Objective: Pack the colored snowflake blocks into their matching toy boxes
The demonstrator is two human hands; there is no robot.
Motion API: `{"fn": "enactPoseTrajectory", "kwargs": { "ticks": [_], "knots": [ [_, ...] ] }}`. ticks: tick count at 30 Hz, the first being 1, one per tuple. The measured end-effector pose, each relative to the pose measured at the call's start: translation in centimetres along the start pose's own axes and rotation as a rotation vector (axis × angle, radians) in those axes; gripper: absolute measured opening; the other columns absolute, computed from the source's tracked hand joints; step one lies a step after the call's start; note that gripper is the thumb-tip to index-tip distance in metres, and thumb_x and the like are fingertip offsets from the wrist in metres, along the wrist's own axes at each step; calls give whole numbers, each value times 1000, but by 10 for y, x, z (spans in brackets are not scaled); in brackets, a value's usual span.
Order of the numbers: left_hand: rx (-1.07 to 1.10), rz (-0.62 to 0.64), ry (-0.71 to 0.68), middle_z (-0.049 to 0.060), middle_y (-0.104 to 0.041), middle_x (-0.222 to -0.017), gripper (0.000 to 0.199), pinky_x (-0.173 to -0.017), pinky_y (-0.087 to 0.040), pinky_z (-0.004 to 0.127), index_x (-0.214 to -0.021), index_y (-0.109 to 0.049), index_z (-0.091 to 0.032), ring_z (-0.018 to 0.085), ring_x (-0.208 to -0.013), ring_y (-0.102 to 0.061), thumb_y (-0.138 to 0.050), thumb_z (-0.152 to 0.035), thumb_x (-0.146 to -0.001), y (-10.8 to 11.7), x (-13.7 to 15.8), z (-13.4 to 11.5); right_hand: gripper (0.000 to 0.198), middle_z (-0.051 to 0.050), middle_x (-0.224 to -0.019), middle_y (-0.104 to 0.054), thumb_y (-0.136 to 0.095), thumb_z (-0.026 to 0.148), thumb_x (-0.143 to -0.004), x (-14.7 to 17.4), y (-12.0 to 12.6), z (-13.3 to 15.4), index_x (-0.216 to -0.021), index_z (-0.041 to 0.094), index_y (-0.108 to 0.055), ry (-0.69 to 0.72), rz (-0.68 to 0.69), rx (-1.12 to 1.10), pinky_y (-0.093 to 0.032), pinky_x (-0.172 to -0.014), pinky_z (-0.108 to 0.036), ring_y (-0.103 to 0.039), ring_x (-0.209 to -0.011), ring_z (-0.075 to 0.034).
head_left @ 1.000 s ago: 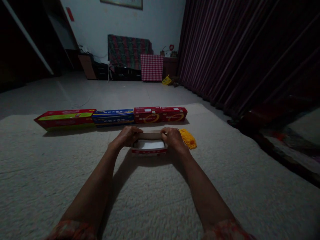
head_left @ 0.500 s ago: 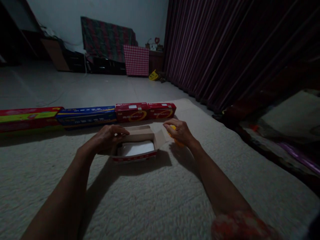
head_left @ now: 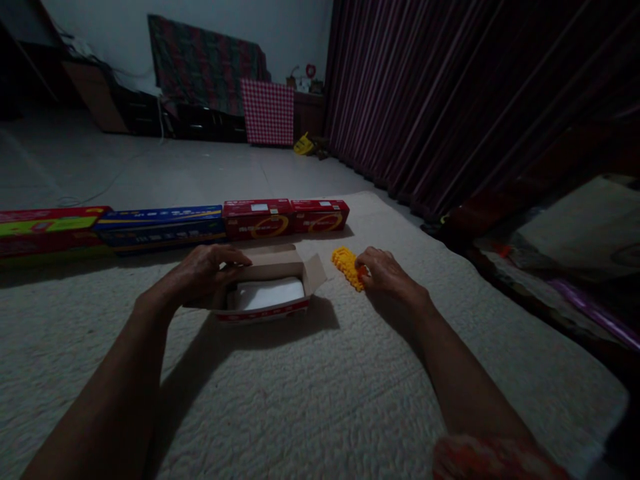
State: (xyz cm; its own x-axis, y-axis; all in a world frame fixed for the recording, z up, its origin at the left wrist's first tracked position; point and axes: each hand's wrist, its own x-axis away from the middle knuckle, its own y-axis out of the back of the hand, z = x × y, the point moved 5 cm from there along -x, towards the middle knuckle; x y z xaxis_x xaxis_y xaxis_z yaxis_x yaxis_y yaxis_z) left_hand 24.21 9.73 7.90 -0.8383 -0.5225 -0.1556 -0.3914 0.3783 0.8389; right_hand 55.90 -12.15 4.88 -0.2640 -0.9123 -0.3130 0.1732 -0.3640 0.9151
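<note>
In the head view an opened cardboard box point(head_left: 263, 312) with a red printed front sits on the quilted cover, its flaps raised. A white block-like item point(head_left: 273, 293), perhaps a folded stack, lies inside. My left hand point(head_left: 210, 267) grips the box at its left end, thumb and fingers closed on the cardboard flap. To the right of the box lies a knobbly yellow item point(head_left: 345, 263), whose exact kind I cannot make out. At its near right end, my right hand point(head_left: 387, 273) has its fingers closed on a small orange-red piece point(head_left: 362, 273).
Behind the open box stands a row of closed boxes: a red and yellow-green one point(head_left: 50, 230), a blue one point(head_left: 165, 230) and two red ones point(head_left: 257, 219). A pale quilted cover point(head_left: 300, 400) lies beneath everything. Purple curtains point(head_left: 425, 87) hang at the right.
My right hand has moved right from beside the box's right flap to the orange-red piece, uncovering the yellow item. My left hand stays on the box. The view has shifted slightly.
</note>
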Motion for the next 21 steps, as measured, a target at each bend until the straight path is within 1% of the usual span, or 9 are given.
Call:
{"fn": "enactPoseTrajectory", "kwargs": {
  "ticks": [3, 7, 9, 11, 14, 16, 18, 21],
  "knots": [
    [25, 1, 31, 10, -81, -109, 34, -91, -59, 46, -98, -83, -26, 32, -98, -74, -60, -45, -82, 3, 1, 3, 23, -7, -113, -65, -59, 13, -84, 3, -2, 6, -101, 28, -65, 55, 71, 59, -46, -97, -41, -55, -106, -26],
    [93, -11, 49, 10, -81, -112, 39, -93, -59, 47, -101, -82, -24, 32, -102, -74, -61, -51, -84, 8, 4, 8, 16, -7, -107, -64, -55, 15, -89, 0, 2, 10, -99, 26, -62, 73, 76, 102, -45, -95, -41, -55, -103, -25],
    [136, -22, 49, 11, -80, -112, 39, -94, -59, 47, -100, -82, -23, 32, -104, -74, -61, -51, -84, 9, 5, 10, 15, -8, -104, -65, -55, 16, -89, -2, 2, 12, -97, 25, -63, 71, 96, 125, -46, -93, -41, -56, -100, -25],
    [173, -30, 55, 11, -80, -112, 38, -96, -58, 48, -99, -82, -21, 32, -104, -74, -63, -50, -83, 10, 6, 11, 15, -9, -106, -65, -55, 16, -89, -3, 2, 14, -98, 25, -64, 73, 99, 135, -46, -93, -43, -57, -101, -26],
    [232, -28, 45, 13, -80, -113, 36, -96, -58, 48, -99, -82, -20, 31, -106, -73, -65, -47, -83, 10, 7, 11, 14, -10, -106, -66, -55, 18, -89, -6, 1, 9, -95, 24, -66, 99, 97, 138, -48, -94, -45, -60, -100, -27],
    [282, -34, 18, 12, -79, -115, 33, -98, -57, 47, -99, -82, -21, 30, -109, -72, -67, -45, -82, 10, 6, 10, 13, -10, -103, -68, -58, 21, -88, -9, 1, 1, -94, 24, -68, 120, 102, 143, -50, -91, -46, -62, -97, -27],
    [314, -55, -2, 12, -78, -120, 30, -100, -56, 46, -99, -82, -21, 29, -112, -71, -71, -43, -82, 11, 6, 12, 14, -10, -99, -69, -58, 25, -87, -13, 7, -6, -94, 24, -70, 141, 84, 150, -52, -85, -45, -64, -92, -27],
    [365, -76, -43, 12, -76, -124, 28, -104, -53, 47, -99, -82, -21, 28, -117, -69, -74, -40, -82, 11, 6, 18, 16, -11, -92, -72, -57, 31, -89, -21, 30, -2, -90, 24, -71, 149, -25, 138, -53, -76, -44, -66, -81, -26]
  ]
}}
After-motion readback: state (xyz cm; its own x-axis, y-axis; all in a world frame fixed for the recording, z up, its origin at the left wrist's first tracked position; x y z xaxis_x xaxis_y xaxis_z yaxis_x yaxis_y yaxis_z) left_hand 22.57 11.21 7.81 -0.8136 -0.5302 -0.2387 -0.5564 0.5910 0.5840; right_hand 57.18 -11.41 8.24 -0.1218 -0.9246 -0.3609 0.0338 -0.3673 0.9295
